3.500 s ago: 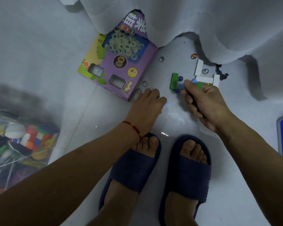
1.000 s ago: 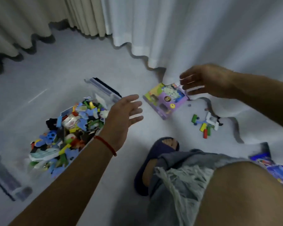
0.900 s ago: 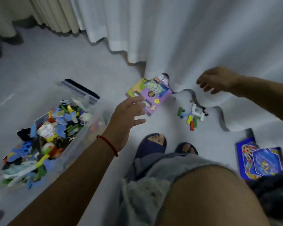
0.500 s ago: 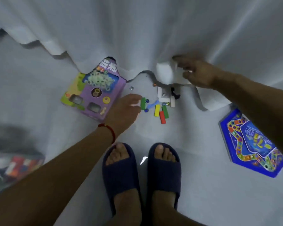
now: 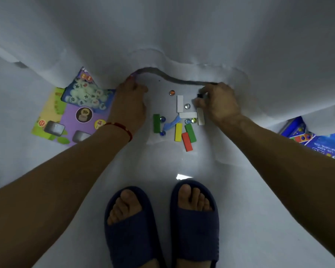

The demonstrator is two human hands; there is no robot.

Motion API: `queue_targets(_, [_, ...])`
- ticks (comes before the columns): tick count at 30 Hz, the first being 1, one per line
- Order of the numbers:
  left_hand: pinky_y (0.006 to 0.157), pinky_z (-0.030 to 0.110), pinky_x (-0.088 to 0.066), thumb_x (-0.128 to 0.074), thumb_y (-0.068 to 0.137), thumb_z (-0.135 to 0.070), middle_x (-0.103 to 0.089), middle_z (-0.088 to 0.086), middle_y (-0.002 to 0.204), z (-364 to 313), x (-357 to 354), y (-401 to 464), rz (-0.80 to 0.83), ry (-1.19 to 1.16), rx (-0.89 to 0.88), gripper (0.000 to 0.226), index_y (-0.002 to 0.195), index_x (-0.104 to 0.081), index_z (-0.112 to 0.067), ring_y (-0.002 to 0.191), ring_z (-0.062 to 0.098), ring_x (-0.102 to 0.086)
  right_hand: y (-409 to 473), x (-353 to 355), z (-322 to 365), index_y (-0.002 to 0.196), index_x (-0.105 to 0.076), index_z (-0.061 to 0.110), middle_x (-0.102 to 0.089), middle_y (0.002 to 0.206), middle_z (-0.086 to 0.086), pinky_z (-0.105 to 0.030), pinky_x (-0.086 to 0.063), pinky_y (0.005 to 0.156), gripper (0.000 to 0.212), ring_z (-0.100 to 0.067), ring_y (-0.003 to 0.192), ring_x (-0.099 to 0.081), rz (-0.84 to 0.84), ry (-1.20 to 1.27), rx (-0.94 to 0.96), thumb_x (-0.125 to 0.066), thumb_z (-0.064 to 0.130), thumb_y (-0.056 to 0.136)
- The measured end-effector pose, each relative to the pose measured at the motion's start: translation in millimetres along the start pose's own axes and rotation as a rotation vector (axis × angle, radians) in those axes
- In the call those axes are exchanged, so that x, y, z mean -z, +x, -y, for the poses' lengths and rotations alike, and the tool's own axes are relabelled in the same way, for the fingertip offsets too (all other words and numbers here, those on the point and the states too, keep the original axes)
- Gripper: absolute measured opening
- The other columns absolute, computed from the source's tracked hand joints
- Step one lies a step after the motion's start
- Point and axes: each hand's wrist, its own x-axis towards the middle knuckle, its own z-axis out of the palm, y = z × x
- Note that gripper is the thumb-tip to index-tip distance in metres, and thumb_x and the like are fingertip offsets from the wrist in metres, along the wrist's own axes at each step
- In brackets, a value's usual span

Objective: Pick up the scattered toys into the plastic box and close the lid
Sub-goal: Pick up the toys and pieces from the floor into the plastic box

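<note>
Scattered toys lie on the floor in front of my feet: a green block (image 5: 156, 123), a yellow block (image 5: 178, 132), a red block (image 5: 187, 141), three white blocks (image 5: 179, 103), a blue piece (image 5: 172, 124) and several glass marbles (image 5: 187, 106). My left hand (image 5: 130, 107) rests on the floor left of the pile, fingers stretched toward the curtain hem. My right hand (image 5: 217, 103) is at the pile's right edge, its fingers curled round a small black piece (image 5: 200, 95) beside a white block (image 5: 200, 116). The plastic box is out of view.
A purple game box (image 5: 77, 115) lies on the floor under my left wrist. The white curtain (image 5: 182, 35) hangs just behind the toys and drapes onto the floor. A blue game board (image 5: 317, 139) pokes out from under it at the right. My slippered feet (image 5: 162, 223) stand below.
The view swung from the plastic box back down to the toy pile. My right hand left the curtain and dropped to the black piece; my left hand moved up beside the purple box.
</note>
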Motion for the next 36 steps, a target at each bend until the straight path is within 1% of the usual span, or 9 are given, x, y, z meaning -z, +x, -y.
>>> queue_targets(7, [0.076,0.046,-0.05,-0.058,0.08,0.003,-0.06,0.027,0.097,5,-5,9,0.127,0.055,-0.036,0.014,0.09,-0.068,0.001,0.087,0.044,-0.059,3,7,-7,0.088,-0.061,0.017,-0.067,0.088,-0.001,-0.034,-0.055,0.077,0.02,-0.018,0.078,-0.062,-0.015,0.254,-0.109,-0.076,0.012,0.076])
queue_targets(12, [0.091,0.038,-0.044,-0.054,0.087,-0.008,-0.062,0.017,0.111,-24,-3,23,0.112,-0.072,0.005,0.031,0.117,-0.064,-0.007,0.101,0.034,-0.058,-12,20,6,0.11,-0.045,0.011,-0.059,0.081,-0.004,-0.037,-0.045,0.067,0.019,-0.026,0.073,-0.059,-0.036,0.07,0.061,-0.053,0.021,0.096])
queue_targets(17, [0.087,0.016,-0.036,-0.056,0.093,-0.014,-0.064,0.006,0.117,-57,-16,45,0.125,-0.193,-0.052,0.033,0.126,-0.06,-0.017,0.105,0.02,-0.058,-15,5,20,0.111,-0.058,0.017,-0.062,0.106,-0.007,-0.04,-0.052,0.082,0.027,-0.026,0.094,-0.062,0.179,0.006,0.146,-0.064,0.035,0.091])
queue_targets(21, [0.092,0.025,-0.041,-0.059,0.092,-0.01,-0.065,0.008,0.118,-65,-27,54,0.213,-0.115,-0.071,0.026,0.117,-0.065,-0.013,0.11,0.022,-0.058,-14,3,21,0.104,-0.061,0.015,-0.065,0.098,-0.006,-0.033,-0.051,0.077,0.022,-0.025,0.091,-0.062,0.141,0.023,0.102,-0.065,0.031,0.09])
queue_targets(24, [0.086,0.02,-0.038,-0.059,0.094,-0.015,-0.064,0.008,0.115,-60,-29,54,0.214,-0.113,-0.073,0.022,0.115,-0.063,-0.011,0.107,0.02,-0.058,-24,15,23,0.094,-0.062,0.011,-0.067,0.082,-0.002,-0.011,-0.044,0.052,0.014,-0.01,0.065,-0.061,-0.018,0.457,-0.132,-0.063,0.024,0.089])
queue_targets(27, [0.086,0.027,-0.043,-0.052,0.095,-0.019,-0.064,0.009,0.115,-59,-26,49,0.213,-0.004,-0.086,0.026,0.119,-0.058,-0.009,0.105,0.023,-0.059,-32,27,18,0.077,-0.053,0.011,-0.06,0.067,-0.008,-0.022,-0.028,0.036,0.009,-0.016,0.043,-0.041,0.161,1.25,-0.48,-0.046,0.016,0.078])
queue_targets(29, [0.082,0.029,-0.044,-0.05,0.094,-0.018,-0.064,0.011,0.111,-59,-24,44,0.23,0.024,-0.063,0.029,0.12,-0.056,-0.008,0.101,0.024,-0.06,-33,28,9,0.073,-0.048,0.014,-0.05,0.063,-0.008,-0.023,-0.024,0.04,0.009,-0.02,0.045,-0.035,0.226,1.405,-0.533,-0.042,0.019,0.077])
queue_targets(33, [0.08,0.029,-0.047,-0.055,0.09,-0.021,-0.062,0.004,0.094,-60,-16,35,0.272,-0.128,0.121,0.012,0.098,-0.058,-0.013,0.088,0.018,-0.058,-33,13,-5,0.069,-0.057,0.015,-0.058,0.064,0.004,-0.029,-0.045,0.057,0.033,-0.012,0.057,-0.054,0.072,0.618,-0.342,-0.062,0.039,0.091])
queue_targets(36, [0.062,0.023,-0.042,-0.055,0.089,-0.022,-0.055,-0.002,0.068,-67,-9,22,0.202,-0.58,0.504,0.014,0.077,-0.057,-0.015,0.063,0.011,-0.049,-27,-7,-11,0.09,-0.064,0.019,-0.065,0.08,0.002,-0.037,-0.054,0.076,0.047,-0.017,0.077,-0.063,0.119,0.14,-0.274,-0.063,0.066,0.083])
